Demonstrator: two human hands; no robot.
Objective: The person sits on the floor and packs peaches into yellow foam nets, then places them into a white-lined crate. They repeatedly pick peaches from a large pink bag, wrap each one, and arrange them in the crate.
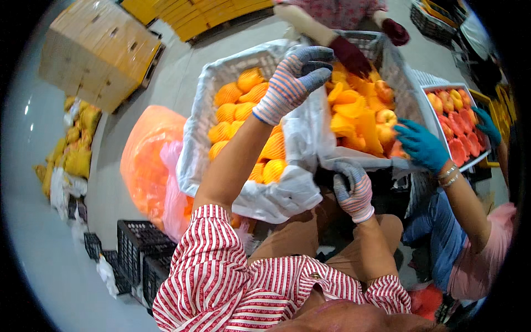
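Note:
My left hand (296, 81), in a striped knit glove, is raised over the divide between two lined crates, thumb apart from its fingers, with nothing visible in it. Below it, the left crate (193, 133) holds orange fruit in foam net sleeves (273, 147). In the right crate (404, 83) are loose orange foam sleeves (348, 110) and bare red-yellow fruit (386, 118). My right hand (354, 191), in a matching glove, is at the right crate's near edge with bent fingers. Whether it grips the edge or liner cannot be told.
A co-worker's teal-gloved hand (421, 143) is at the right crate; another's maroon-gloved hand (350, 56) reaches in from above. A fruit tray (477, 159) stands at right. An orange plastic bag (143, 162) and black crates (135, 245) lie left; stacked cartons (99, 54) stand behind.

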